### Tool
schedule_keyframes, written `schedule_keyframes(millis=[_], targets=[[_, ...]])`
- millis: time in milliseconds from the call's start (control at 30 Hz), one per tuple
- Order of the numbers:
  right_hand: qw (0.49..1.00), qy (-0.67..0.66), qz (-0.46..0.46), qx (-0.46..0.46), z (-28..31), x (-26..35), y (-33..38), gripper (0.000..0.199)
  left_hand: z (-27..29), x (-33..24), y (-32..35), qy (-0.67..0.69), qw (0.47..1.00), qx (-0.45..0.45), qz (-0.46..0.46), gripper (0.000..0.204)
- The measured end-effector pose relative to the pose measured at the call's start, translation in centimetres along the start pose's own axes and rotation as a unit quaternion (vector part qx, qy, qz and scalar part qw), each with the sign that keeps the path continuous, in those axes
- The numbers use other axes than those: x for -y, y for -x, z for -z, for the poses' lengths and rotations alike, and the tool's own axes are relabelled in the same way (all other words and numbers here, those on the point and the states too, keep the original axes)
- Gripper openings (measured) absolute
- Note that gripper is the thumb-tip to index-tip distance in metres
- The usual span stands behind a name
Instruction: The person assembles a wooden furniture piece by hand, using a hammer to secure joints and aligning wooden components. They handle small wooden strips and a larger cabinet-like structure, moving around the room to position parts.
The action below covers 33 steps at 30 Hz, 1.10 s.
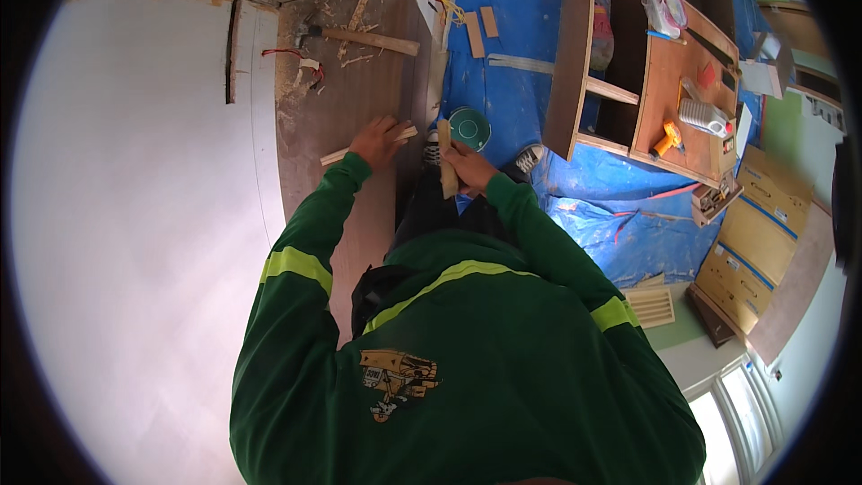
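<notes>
My left hand [379, 141] grips a thin pale wood strip [337, 156] that lies across a brown plywood board [337, 112]. My right hand [469, 167] holds a short upright piece of light wood [445, 181] just right of the board's edge. Both arms wear dark green sleeves with yellow bands. A round teal lid or bowl [470, 128] sits on the floor just beyond my right hand.
A hammer [359, 38] and wood scraps lie at the board's far end, by red wires [292, 56]. Blue tarp [512, 45] covers the floor. A wooden cabinet [575, 45] lies on its side at right, holding a yellow drill [666, 138]. White panels [135, 216] fill the left.
</notes>
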State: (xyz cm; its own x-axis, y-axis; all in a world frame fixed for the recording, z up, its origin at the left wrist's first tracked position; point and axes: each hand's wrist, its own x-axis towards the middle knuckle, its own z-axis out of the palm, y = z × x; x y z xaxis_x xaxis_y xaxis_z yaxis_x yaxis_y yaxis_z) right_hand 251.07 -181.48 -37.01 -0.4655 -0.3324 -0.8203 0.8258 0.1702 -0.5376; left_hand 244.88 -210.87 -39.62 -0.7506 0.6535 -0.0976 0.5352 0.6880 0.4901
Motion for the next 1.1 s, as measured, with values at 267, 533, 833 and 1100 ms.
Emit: schedule_keyframes(millis=[267, 533, 833, 1100], targets=[[0.996, 0.01, -0.048, -0.079, -4.7, 2.4, -2.4, 0.072, 0.3, -0.1, 1.2, -0.001, 1.0, 0.013, -0.013, 0.045], [0.989, -0.074, -0.104, -0.072, -4.1, 0.7, -1.3, 0.05, -2.6, -1.4, 4.0, 0.011, 0.998, -0.061, 0.022, 0.048], [0.991, -0.082, -0.087, -0.063, -5.1, 1.3, 0.1, 0.051, -0.9, -1.3, 4.3, 0.076, 0.992, -0.066, 0.07, 0.045], [0.995, -0.037, -0.089, -0.025, -5.0, 1.2, -0.8, 0.058, -1.8, -1.1, 4.9, 0.016, 0.997, -0.044, 0.06, 0.046]])
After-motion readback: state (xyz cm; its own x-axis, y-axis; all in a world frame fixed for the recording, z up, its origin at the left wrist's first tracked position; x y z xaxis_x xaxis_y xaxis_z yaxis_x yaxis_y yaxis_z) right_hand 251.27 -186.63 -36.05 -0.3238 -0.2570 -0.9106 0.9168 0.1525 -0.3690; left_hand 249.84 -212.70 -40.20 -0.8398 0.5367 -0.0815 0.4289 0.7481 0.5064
